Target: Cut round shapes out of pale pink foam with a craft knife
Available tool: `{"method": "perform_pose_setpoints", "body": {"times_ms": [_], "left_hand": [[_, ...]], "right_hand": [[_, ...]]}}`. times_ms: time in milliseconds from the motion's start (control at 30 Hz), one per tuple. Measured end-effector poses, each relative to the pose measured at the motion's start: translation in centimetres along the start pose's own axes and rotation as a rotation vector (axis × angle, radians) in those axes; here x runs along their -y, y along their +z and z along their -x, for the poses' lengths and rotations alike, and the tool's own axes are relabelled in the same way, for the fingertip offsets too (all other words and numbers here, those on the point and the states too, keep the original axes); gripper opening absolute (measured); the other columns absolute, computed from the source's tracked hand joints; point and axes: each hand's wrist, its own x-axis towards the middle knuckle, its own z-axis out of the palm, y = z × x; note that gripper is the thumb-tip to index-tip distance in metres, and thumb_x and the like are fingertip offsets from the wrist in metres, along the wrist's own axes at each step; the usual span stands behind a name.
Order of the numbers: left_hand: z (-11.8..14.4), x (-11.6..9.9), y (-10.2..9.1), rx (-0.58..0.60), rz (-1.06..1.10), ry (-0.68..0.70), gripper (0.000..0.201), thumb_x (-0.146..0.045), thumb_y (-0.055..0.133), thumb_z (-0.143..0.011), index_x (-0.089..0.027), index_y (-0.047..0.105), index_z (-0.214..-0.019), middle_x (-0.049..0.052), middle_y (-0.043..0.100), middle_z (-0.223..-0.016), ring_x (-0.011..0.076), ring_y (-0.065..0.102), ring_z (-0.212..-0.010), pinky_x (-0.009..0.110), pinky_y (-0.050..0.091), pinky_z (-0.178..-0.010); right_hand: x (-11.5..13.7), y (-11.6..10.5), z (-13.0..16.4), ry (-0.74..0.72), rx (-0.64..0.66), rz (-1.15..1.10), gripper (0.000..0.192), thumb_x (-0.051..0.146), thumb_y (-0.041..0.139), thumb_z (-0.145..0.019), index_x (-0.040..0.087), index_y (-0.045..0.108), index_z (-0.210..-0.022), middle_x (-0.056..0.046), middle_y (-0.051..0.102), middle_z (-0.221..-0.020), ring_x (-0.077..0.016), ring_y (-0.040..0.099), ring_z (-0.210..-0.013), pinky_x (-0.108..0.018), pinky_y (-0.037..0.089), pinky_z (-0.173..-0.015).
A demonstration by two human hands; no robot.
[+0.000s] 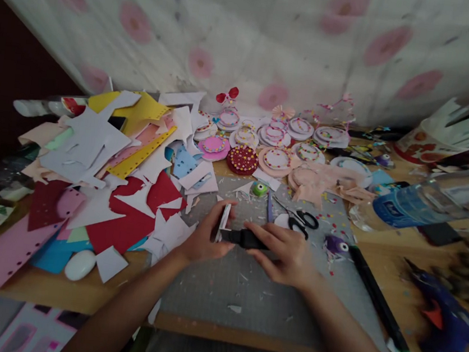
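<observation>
My left hand [206,234] is closed on a small white piece [224,220], held edge-on between thumb and fingers above the cutting mat. My right hand [285,252] grips a black-handled utility knife [248,238], its narrow end touching or very close to the white piece; the blade is too blurred to make out. Under both hands lies a grey cutting mat [240,312] with small white scraps. Just beyond the hands are black-handled scissors [308,219], a purple strip [270,207] and a small green one-eyed figure [259,189]. A purple one-eyed figure [336,245] lies right of my right hand.
Foam and paper offcuts [85,147] pile up on the left. Several decorated round discs [242,159] stand at the back. To the right are a plastic bottle [395,208], a long black tool [377,297], a blue glue gun [447,319] and a paper tub [428,141].
</observation>
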Motion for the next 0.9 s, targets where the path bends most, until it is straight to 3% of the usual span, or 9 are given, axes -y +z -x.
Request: {"method": "perform_pose_setpoints", "body": {"times_ms": [133,300,400,567,633,767,900], "left_hand": [[-0.1,0.2,0.1,-0.011,-0.03,-0.008,0.073,-0.011,0.065,-0.058,-0.026,0.044,-0.127,0.005,0.05,-0.109,0.0156,0.052,-0.084,0.028,0.046,-0.072],[-0.3,0.3,0.0,-0.066,-0.04,-0.037,0.065,-0.015,0.062,-0.06,-0.025,0.045,-0.121,0.005,0.052,-0.107,0.0216,0.054,-0.101,0.036,0.047,-0.087],[-0.1,0.3,-0.2,-0.084,-0.047,-0.046,0.065,-0.015,0.061,-0.06,-0.024,0.044,-0.121,0.005,0.052,-0.105,0.0219,0.053,-0.099,0.037,0.046,-0.088],[0.4,0.2,0.0,-0.015,-0.091,-0.037,0.072,-0.016,0.065,-0.057,-0.025,0.043,-0.124,0.004,0.049,-0.107,0.0179,0.051,-0.087,0.034,0.047,-0.081],[0.5,0.3,0.2,-0.011,-0.104,-0.038,0.071,-0.017,0.065,-0.058,-0.025,0.041,-0.125,0.005,0.049,-0.11,0.0191,0.051,-0.091,0.035,0.046,-0.084],[0.2,1.0,0.2,-0.044,-0.133,-0.012,0.071,-0.011,0.063,-0.058,-0.026,0.042,-0.125,0.004,0.05,-0.109,0.0196,0.052,-0.094,0.035,0.046,-0.084],[-0.1,1.5,0.1,-0.06,-0.143,0.008,0.074,-0.009,0.063,-0.055,-0.026,0.043,-0.125,0.003,0.05,-0.107,0.0189,0.053,-0.092,0.032,0.048,-0.08]], "right_hand": [[0.1,0.0,-0.1,-0.034,0.042,0.013,0.039,0.039,0.047,-0.097,0.013,0.061,-0.122,-0.006,0.068,-0.08,-0.0148,0.062,-0.062,-0.026,0.044,-0.055],[-0.1,-0.3,-0.1,0.001,0.014,0.092,0.036,0.034,0.05,-0.095,0.013,0.063,-0.122,-0.007,0.068,-0.079,-0.0151,0.061,-0.061,-0.027,0.043,-0.054],[-0.4,-0.2,0.0,0.049,0.0,0.087,0.037,0.033,0.054,-0.093,0.014,0.062,-0.124,-0.007,0.068,-0.08,-0.0158,0.063,-0.062,-0.026,0.044,-0.053],[-1.7,0.0,0.3,0.302,-0.234,0.049,0.04,0.027,0.055,-0.093,0.021,0.056,-0.132,-0.007,0.069,-0.086,-0.0183,0.066,-0.07,-0.027,0.05,-0.061],[-1.6,0.0,0.3,0.236,-0.196,0.033,0.04,0.028,0.056,-0.092,0.018,0.056,-0.131,-0.007,0.068,-0.084,-0.0176,0.066,-0.068,-0.026,0.05,-0.06],[-0.6,0.1,0.2,0.018,0.01,-0.001,0.039,0.035,0.051,-0.095,0.015,0.059,-0.128,-0.006,0.068,-0.081,-0.0146,0.062,-0.061,-0.025,0.044,-0.053],[-0.3,0.1,0.1,-0.035,0.057,0.008,0.041,0.037,0.049,-0.095,0.014,0.06,-0.127,-0.006,0.067,-0.08,-0.0149,0.062,-0.062,-0.026,0.043,-0.054]]}}
